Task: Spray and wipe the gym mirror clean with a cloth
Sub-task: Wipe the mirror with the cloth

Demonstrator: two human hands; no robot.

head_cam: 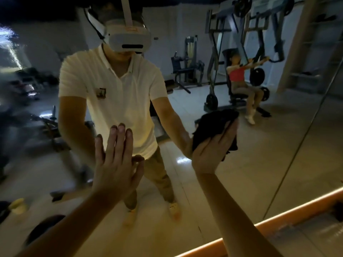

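The gym mirror [269, 154] fills nearly the whole view and reflects me in a white polo shirt and a headset. My left hand [117, 160] lies flat on the glass, fingers straight and pointing up. To its right, my right hand [213, 149] presses a dark cloth [213, 125] against the mirror, with the cloth bunched above and beside the fingers. No spray bottle is in my hands.
An orange lit strip [278, 217] runs along the mirror's bottom edge at lower right. A vertical seam between mirror panels [297, 154] slants at right. The reflection shows weight machines, a person seated on one, and a yellowish object [18, 205] on the floor at left.
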